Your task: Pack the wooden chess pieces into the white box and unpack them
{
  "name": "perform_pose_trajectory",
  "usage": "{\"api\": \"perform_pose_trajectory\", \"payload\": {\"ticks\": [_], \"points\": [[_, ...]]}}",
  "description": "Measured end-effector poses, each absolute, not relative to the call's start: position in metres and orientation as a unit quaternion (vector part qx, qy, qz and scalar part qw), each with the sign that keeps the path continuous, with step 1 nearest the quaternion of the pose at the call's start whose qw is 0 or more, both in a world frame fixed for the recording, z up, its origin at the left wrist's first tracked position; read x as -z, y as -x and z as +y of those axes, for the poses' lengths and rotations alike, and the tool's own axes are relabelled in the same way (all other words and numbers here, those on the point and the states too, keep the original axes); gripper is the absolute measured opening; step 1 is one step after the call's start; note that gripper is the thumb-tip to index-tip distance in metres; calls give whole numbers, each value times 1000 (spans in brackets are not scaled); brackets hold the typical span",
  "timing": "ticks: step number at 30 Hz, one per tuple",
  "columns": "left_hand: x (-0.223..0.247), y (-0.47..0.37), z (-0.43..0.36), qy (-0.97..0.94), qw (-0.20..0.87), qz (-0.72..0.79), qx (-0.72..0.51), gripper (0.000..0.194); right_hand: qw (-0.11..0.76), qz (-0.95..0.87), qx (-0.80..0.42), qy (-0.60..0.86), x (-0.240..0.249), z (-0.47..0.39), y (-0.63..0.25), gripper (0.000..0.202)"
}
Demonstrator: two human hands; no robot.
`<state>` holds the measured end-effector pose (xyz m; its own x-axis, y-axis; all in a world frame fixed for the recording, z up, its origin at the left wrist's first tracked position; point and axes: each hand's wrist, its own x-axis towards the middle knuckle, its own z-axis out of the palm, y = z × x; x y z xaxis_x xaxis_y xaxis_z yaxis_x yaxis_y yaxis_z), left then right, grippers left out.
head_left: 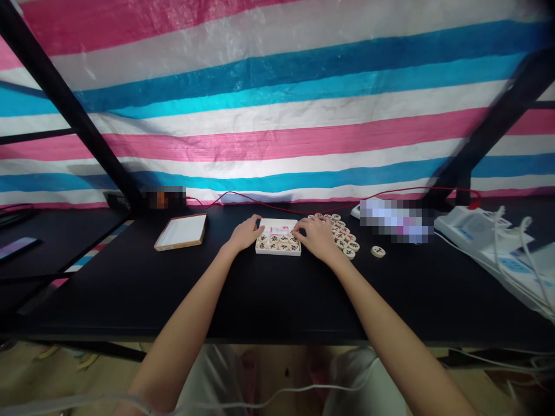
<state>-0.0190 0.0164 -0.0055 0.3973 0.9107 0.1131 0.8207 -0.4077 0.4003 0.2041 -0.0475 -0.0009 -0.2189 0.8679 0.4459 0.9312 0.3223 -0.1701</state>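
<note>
Fingers of my left hand (247,232) rested at the left side of a shallow white box (278,252), thumb and forefinger apart. On the other side, my right hand (318,237) reached over the right rim, thumb and forefinger close together by the end pieces; whether they pinched one, I could not tell.

Round, cream-coloured pieces (284,238) filled the near part of the box in two rows, each with a black Chinese character too small for me to read surely. Behind them lay a pale patch with pink marks (280,230), its print unreadable, and beyond it a plain white surface.

Just to the right, partly hidden by my right hand, loose discs (344,231) lay crowded together, the nearer ones marked in black, many of the farther ones in red. A single disc (378,251) with a black character lay apart, farther right.

Well to the left, a shallow tray (180,232) showed a smooth white inside and a brownish edge. All of these lay on the matte black counter (260,289).

At the back, a thin red cable (269,206) wandered from a dark object (165,197) lost in blocky blur, past a white object (392,219) blurred likewise. White power strips (498,248) with cords sat at the right, cut off by the edge of my view. Behind everything hung a wrinkled, glossy sheet (260,133) striped pink, white and blue, crossed by black frame bars (65,92).
</note>
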Motion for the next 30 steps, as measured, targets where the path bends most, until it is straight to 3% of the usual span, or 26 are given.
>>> {"api": "perform_pose_trajectory", "payload": {"ticks": [6,10,13,16,19,23,27,30], "points": [[4,19,16,-823,143,528,-155,37,248,-767,104,583,-19,-57,-217,21],[3,19,15,-822,146,528,-153,37,266,-678,141,671,-30,-84,-263,22],[3,18,14,-821,143,530,-155,37,229,-602,165,747,-12,-107,-311,28],[3,18,13,-822,137,529,-161,36,180,-584,89,786,15,-120,-349,28],[3,18,13,-820,137,532,-159,37,210,-620,-2,756,26,-119,-366,12],[4,18,14,-820,134,534,-158,37,235,-631,-77,736,-3,-106,-356,6],[4,18,14,-821,133,532,-160,37,274,-674,-28,685,-43,-82,-304,13],[3,18,14,-823,137,529,-158,37,339,-742,-52,576,-46,-55,-247,10]]}}
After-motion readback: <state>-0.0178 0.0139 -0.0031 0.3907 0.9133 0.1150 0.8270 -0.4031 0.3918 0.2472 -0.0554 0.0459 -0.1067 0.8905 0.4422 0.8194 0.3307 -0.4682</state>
